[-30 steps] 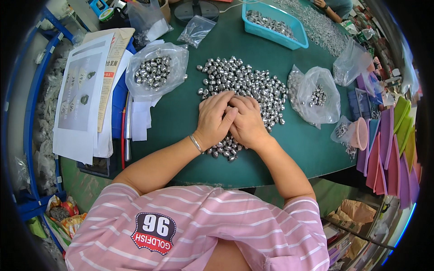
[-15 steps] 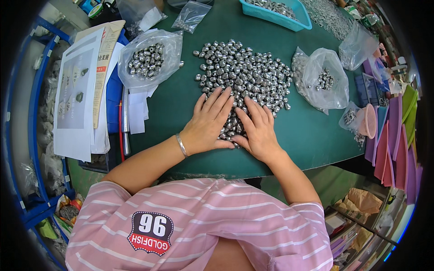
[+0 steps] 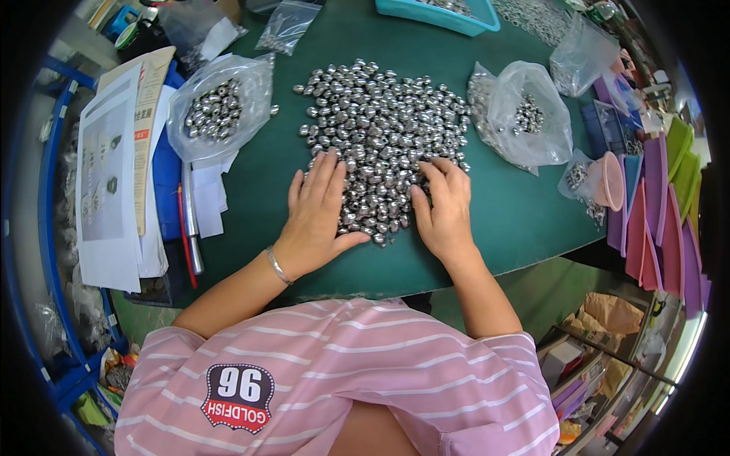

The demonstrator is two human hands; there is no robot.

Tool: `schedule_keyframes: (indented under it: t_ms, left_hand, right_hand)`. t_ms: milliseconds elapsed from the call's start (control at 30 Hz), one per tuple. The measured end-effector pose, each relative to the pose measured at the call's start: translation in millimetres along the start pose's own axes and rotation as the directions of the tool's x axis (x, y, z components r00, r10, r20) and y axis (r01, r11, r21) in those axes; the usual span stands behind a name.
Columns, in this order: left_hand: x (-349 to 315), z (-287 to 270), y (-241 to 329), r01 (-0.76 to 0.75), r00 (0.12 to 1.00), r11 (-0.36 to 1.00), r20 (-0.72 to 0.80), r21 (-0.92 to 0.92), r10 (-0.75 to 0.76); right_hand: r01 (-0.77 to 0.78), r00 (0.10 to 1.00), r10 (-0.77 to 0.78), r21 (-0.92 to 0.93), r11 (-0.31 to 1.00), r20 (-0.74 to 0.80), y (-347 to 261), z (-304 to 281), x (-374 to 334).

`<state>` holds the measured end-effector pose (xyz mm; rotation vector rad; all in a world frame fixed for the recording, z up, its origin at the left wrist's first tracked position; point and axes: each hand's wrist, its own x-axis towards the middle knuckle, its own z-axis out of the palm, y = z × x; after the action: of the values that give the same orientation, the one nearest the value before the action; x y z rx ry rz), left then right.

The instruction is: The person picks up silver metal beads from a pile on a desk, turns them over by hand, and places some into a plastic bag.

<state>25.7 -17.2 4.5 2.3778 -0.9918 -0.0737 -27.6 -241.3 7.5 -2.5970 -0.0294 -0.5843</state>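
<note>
A big heap of small shiny silver oval beads [image 3: 384, 133] lies spread on the dark green table mat [image 3: 258, 182]. My left hand [image 3: 318, 213] rests flat, fingers apart, on the heap's near left edge, a thin bracelet on its wrist. My right hand [image 3: 443, 207] lies flat on the heap's near right edge, fingers spread over the beads. Between the two hands lies the near tongue of the heap. Neither hand grips anything.
A clear bag of the same beads [image 3: 219, 110] lies at the left, another clear bag [image 3: 525, 114] at the right. Printed paper sheets [image 3: 110, 175] and a red-and-silver pen [image 3: 188, 220] sit at the left edge. A teal tray [image 3: 441, 14] is at the back; a pink cup [image 3: 612, 181] and coloured sheets [image 3: 661, 220] at right.
Both hands were pressed close together over the beads; they have since slid apart and back toward me, flattening out on either side of the heap's near edge. The beads look more spread out.
</note>
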Motion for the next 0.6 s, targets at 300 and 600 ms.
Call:
schedule_keyframes:
  t_ms: [300,600]
  left_hand:
    - [-1.1,5.1,-4.8,0.024,1.000,1.000,-0.007,0.007,-0.024]
    - [-2.8,4.2,-6.8,0.026,1.000,1.000,-0.009,0.003,-0.026]
  right_hand:
    - [-0.164,0.966,0.059,-0.421,0.892,-0.251,90.5,-38.9,48.4]
    - [-0.192,0.981,0.181,-0.203,0.960,-0.074,122.3,-46.3,64.9]
